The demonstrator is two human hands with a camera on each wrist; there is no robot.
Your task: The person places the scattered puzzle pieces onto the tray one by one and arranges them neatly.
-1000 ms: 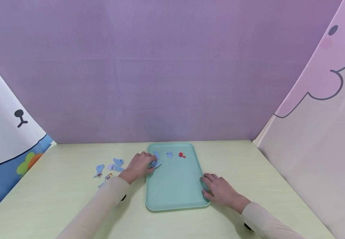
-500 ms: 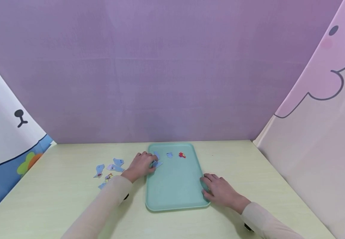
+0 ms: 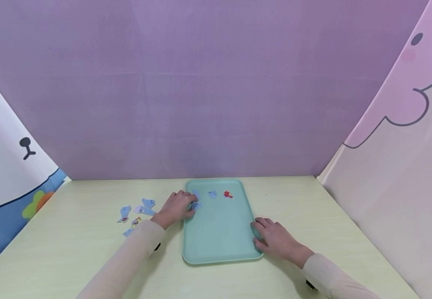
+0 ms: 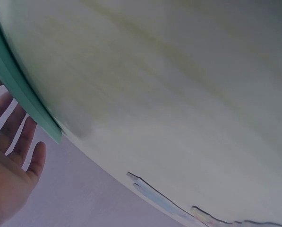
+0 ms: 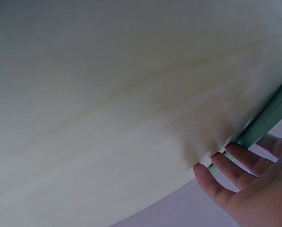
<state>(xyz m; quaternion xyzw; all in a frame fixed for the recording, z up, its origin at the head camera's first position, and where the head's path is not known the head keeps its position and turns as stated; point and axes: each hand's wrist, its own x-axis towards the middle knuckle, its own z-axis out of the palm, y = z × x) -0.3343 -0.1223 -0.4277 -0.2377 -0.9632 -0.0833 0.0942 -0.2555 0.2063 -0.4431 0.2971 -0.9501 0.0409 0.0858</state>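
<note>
In the head view my left hand [image 3: 176, 206] reaches over the left edge of the mint-green tray [image 3: 219, 245]. Its thumb and index fingertip are at a pale blue puzzle piece [image 3: 197, 206], partly covered by the hand, that lies in the tray. Just above it lies another blue puzzle piece [image 3: 196, 194]. Further right in the tray are a small blue piece [image 3: 212, 194] and a red piece [image 3: 228, 194]. On the tray's right edge [image 5: 259, 130] rests my right hand [image 3: 276, 238], its fingers loosely bent at the rim, with no piece seen in it.
Left of the tray, several blue printed pieces [image 3: 125, 211] lie loose on the pale wooden table [image 3: 70, 249], some near my left sleeve [image 3: 137, 245]. A purple cloth [image 3: 208, 91] stands behind the table, with cartoon-printed panels at both sides.
Early on, the piece at my left fingertips settled slightly and my left forearm shifted a little right. In the last half second, almost nothing moved. The right hand stays put.
</note>
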